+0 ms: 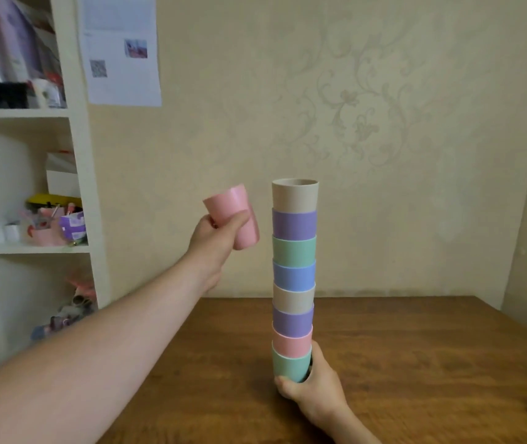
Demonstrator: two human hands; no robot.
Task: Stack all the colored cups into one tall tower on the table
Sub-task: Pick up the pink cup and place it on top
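Tower (294, 277): eight nested cups, upright on tabletop (416, 363), beige on top; right hand (312, 384) clasps its green base. Pink cup (235, 213): gripped tilted in left hand (215, 240), beside the tower's upper cups. Step: adding pink cup. Next, likely: lift above beige rim, upright, seat inside.

Left hand (215, 233) raised, arm extended forward, fingers curled closed around a pink cup (235, 213). Right hand (312, 384) low, wrapped around the cup tower (293, 277) base.
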